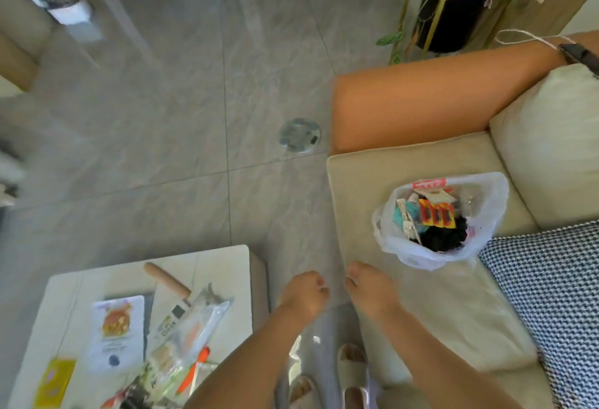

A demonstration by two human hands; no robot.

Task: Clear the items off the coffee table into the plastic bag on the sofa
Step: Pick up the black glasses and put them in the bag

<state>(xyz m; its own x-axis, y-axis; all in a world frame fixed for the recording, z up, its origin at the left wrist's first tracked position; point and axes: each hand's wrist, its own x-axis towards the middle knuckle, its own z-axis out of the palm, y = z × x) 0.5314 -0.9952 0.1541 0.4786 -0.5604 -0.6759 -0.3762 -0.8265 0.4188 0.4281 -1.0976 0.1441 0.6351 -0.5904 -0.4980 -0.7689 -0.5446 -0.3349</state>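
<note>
Hands, two: left (304, 292), right (369, 292), both empty; one plastic bag (486, 214).

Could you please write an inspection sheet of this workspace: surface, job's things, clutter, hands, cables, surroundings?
Surface: white coffee table, lower left, with items on it.
Job's things: plastic bag open on the sofa, already holding packets; on the table a wooden-handled tool, a white food packet, a yellow packet, clear wrappers.
Clutter: houndstooth cushion beside the bag.
Hands: left hand and right hand hold nothing, fingers loosely curled, between table and sofa.
Cables: nothing seen.
Surroundings: grey tiled floor, potted plant, round floor fitting.
</note>
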